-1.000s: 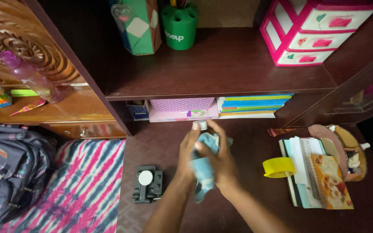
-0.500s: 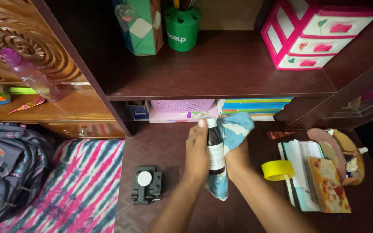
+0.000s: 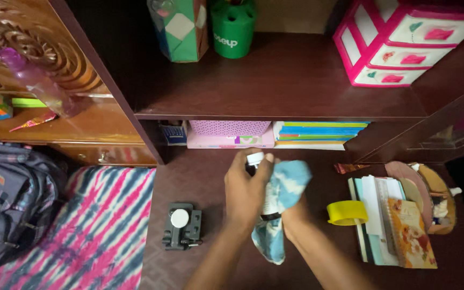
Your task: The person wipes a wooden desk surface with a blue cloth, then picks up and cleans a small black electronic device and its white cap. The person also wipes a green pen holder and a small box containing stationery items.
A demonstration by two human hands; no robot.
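Observation:
My left hand [image 3: 245, 189] grips a dark bottle with a white cap [image 3: 254, 159] and a pale label, held over the dark brown desk [image 3: 200, 177]. My right hand [image 3: 291, 212] is mostly hidden under a light blue and white cloth [image 3: 284, 188] that it presses against the bottle's right side. The cloth's tail hangs down below both hands. Only the bottle's cap and a strip of its body show between hand and cloth.
A grey clamp-like gadget with a white disc [image 3: 181, 226] lies left of my hands. A yellow tape roll [image 3: 347, 212] and stacked notebooks [image 3: 396, 223] sit to the right. Books and a pink box [image 3: 226, 135] fill the lower shelf; a green holder [image 3: 233, 29] and pink drawers [image 3: 404, 43] stand above.
My left hand has closed further over the bottle, covering most of its body. The cloth has slid down from beside the cap to the bottle's side.

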